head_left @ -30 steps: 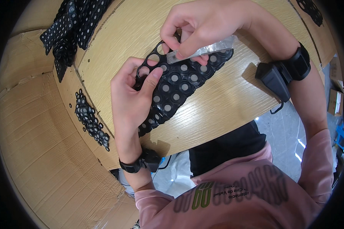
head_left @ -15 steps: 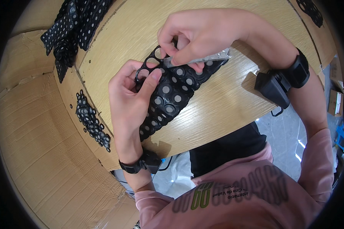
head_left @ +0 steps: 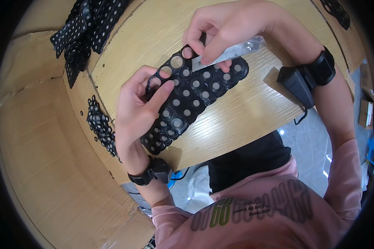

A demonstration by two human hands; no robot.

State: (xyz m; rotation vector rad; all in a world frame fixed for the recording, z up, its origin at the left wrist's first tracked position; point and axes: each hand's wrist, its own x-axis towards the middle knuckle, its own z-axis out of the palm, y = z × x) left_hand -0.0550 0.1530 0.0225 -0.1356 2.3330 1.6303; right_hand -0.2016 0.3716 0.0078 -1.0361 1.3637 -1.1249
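Observation:
A black rubber sheet (head_left: 196, 94) with rows of round holes and pale discs showing in them lies on the wooden table, its far edge lifted. At its left end my left hand (head_left: 139, 103) is closed on the edge, thumb on top and fingers beneath. My right hand (head_left: 224, 33) is closed at the far edge, fingertips against the outer row of rings. Under its thumb is a shiny clear plastic strip (head_left: 232, 52), like a flat little bag, lying over part of the sheet. Some of my right fingers are hidden behind it.
A heap of small black rings (head_left: 99, 124) lies at the table's left edge, beside a cardboard wall (head_left: 41, 145). More perforated black sheets (head_left: 85, 33) are bunched at the far left. Another piece (head_left: 336, 12) sits at the far right.
My right hand has moved up and to the right with the plastic strip. The sheet is flatter and more spread out, and its right end shows more. My left hand keeps its grip.

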